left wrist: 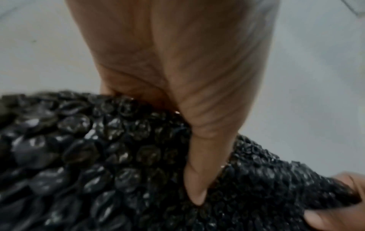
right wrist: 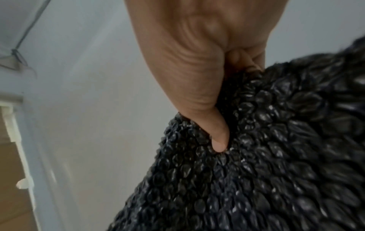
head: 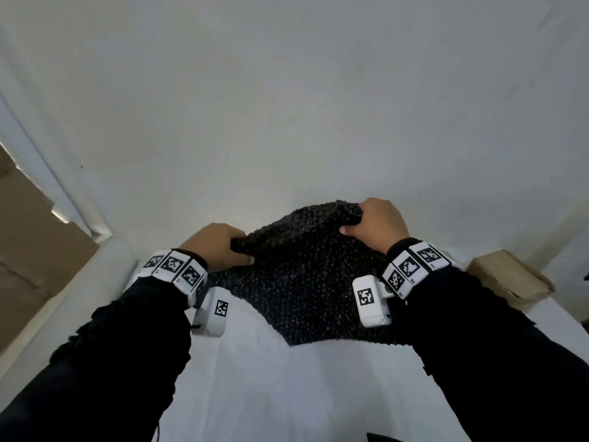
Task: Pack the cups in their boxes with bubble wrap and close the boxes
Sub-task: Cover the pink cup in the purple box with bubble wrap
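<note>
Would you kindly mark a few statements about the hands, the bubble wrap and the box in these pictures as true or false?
1. Both hands hold the same sheet of bubble wrap. True: the left hand and the right hand each grip its upper edge.
2. The bubble wrap is clear. False: it is black.
3. A cup stands on the white table in front of the person. False: no cup shows in any view.
4. A brown cardboard box lies to the person's right. True.
5. The left hand is flat and open on the table. False: its thumb and fingers pinch the wrap.
</note>
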`<state>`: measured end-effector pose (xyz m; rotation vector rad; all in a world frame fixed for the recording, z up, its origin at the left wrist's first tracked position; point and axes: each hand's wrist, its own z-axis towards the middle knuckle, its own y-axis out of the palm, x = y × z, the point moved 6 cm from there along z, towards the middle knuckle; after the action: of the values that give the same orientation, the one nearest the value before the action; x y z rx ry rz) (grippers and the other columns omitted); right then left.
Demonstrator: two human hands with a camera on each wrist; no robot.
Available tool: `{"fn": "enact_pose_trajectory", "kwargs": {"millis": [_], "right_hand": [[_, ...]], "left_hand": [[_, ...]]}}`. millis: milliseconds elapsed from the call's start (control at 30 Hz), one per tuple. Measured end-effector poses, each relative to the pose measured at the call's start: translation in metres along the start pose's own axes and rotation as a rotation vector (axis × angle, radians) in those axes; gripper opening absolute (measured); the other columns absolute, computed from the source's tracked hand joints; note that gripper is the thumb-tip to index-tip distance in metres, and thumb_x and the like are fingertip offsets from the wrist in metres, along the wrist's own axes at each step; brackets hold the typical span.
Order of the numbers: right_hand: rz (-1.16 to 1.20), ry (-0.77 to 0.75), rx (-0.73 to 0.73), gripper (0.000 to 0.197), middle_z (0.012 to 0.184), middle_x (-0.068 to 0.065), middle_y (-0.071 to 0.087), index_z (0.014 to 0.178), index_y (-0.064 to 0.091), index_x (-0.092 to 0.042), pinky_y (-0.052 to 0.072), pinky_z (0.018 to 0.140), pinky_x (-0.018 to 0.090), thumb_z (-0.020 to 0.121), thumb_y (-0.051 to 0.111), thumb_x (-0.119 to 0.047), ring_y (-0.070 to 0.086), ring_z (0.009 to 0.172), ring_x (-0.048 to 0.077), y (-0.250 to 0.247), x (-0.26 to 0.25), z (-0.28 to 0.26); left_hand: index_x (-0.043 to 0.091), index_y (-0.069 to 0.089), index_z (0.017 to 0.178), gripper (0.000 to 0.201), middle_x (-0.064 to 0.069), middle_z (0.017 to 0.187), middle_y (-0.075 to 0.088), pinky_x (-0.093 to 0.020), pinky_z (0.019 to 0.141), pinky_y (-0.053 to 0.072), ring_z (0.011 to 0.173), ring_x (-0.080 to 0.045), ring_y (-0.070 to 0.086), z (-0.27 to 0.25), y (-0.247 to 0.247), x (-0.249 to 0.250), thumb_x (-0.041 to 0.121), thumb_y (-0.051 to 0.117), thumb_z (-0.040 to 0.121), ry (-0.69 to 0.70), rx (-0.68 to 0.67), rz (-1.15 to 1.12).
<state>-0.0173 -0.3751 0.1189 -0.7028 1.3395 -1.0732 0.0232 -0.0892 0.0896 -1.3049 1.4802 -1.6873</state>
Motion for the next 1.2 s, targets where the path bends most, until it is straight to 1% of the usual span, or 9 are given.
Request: {"fn": "enact_pose_trajectory", "kwargs": {"millis": [200, 300, 433, 533, 633, 767, 933, 1067, 1200], "right_hand": [[0.476, 0.017, 0.134, 0.007, 0.074, 0.007, 0.071, 0.082, 0.070, -0.008, 0.058, 0.068, 0.040, 0.082, 0.068, -0.015, 0.070, 0.067, 0.023, -0.002, -0.007, 0.029], [0.494, -0.096, 0.271, 0.013, 0.093, 0.009, 0.064, 0.093, 0.067, -0.009, 0.045, 0.073, 0.024, 0.082, 0.061, -0.007, 0.062, 0.084, 0.021, -0.013, -0.016, 0.035], [0.640, -0.231, 0.377, 0.032, 0.114, 0.010, 0.056, 0.105, 0.059, -0.016, 0.046, 0.095, 0.028, 0.076, 0.070, -0.005, 0.059, 0.103, 0.016, -0.013, -0.009, 0.032], [0.684, -0.349, 0.393, 0.051, 0.114, 0.008, 0.054, 0.107, 0.050, -0.016, 0.045, 0.094, 0.025, 0.069, 0.084, -0.019, 0.056, 0.107, 0.017, 0.004, 0.006, 0.024], [0.705, -0.359, 0.309, 0.050, 0.112, 0.006, 0.052, 0.106, 0.048, -0.014, 0.046, 0.084, 0.024, 0.075, 0.079, -0.039, 0.056, 0.100, 0.015, 0.033, 0.019, 0.011], [0.401, -0.328, 0.125, 0.045, 0.113, 0.000, 0.053, 0.094, 0.067, -0.011, 0.043, 0.094, 0.036, 0.094, 0.045, -0.050, 0.051, 0.107, 0.018, 0.092, 0.041, 0.002], [-0.009, -0.284, 0.017, 0.029, 0.112, -0.013, 0.058, 0.077, 0.066, -0.026, 0.023, 0.104, 0.045, 0.087, 0.052, -0.049, 0.028, 0.126, 0.030, 0.133, 0.056, -0.007], [-0.071, -0.395, -0.054, 0.023, 0.070, -0.013, 0.052, 0.069, 0.048, -0.024, 0.034, 0.083, 0.038, 0.085, 0.051, -0.040, 0.043, 0.086, 0.019, 0.140, 0.044, -0.013], [-0.060, -0.490, -0.221, 0.019, 0.068, -0.005, 0.047, 0.082, 0.038, -0.021, 0.036, 0.060, 0.034, 0.090, 0.051, -0.031, 0.041, 0.064, 0.019, 0.154, 0.031, -0.022]], "left_hand": [[0.018, 0.048, 0.109, 0.018, -0.010, 0.096, 0.062, -0.035, 0.067, 0.042, 0.079, -0.028, 0.054, 0.015, -0.029, 0.008, 0.013, 0.053, 0.092, -0.040, 0.383, -0.112], [0.018, 0.053, 0.102, 0.036, -0.005, 0.105, 0.056, -0.035, 0.070, 0.043, 0.086, -0.028, 0.055, 0.008, -0.045, 0.025, -0.006, 0.049, 0.076, 0.094, 0.677, -0.234], [0.016, 0.057, 0.103, 0.044, 0.003, 0.123, 0.049, -0.035, 0.073, 0.053, 0.094, -0.017, 0.057, -0.003, -0.043, 0.038, -0.010, 0.051, 0.068, 0.241, 0.857, -0.290], [0.017, 0.062, 0.104, 0.046, 0.003, 0.128, 0.047, -0.035, 0.061, 0.055, 0.093, -0.014, 0.059, -0.012, -0.030, 0.039, -0.009, 0.059, 0.066, 0.293, 0.951, -0.240], [0.016, 0.065, 0.102, 0.047, -0.002, 0.123, 0.048, -0.030, 0.069, 0.053, 0.098, -0.017, 0.058, -0.018, -0.008, 0.041, -0.010, 0.062, 0.063, 0.301, 1.012, -0.203], [0.015, 0.068, 0.097, 0.040, -0.002, 0.108, 0.053, -0.028, 0.069, 0.049, 0.096, -0.022, 0.056, -0.001, 0.041, 0.040, -0.001, 0.069, 0.061, 0.319, 0.776, -0.073], [0.024, 0.064, 0.096, 0.035, 0.005, 0.094, 0.059, -0.024, 0.060, 0.040, 0.081, -0.022, 0.060, 0.024, 0.106, 0.032, 0.008, 0.065, 0.065, 0.230, 0.300, 0.057], [0.026, 0.044, 0.106, 0.039, 0.006, 0.096, 0.060, -0.035, 0.067, 0.050, 0.079, -0.021, 0.059, 0.031, 0.131, 0.026, 0.010, 0.058, 0.073, 0.081, 0.051, -0.015], [0.023, 0.040, 0.099, 0.034, 0.002, 0.096, 0.055, -0.042, 0.071, 0.050, 0.078, -0.024, 0.058, 0.035, 0.139, 0.020, 0.007, 0.057, 0.074, 0.053, -0.002, -0.059]]}}
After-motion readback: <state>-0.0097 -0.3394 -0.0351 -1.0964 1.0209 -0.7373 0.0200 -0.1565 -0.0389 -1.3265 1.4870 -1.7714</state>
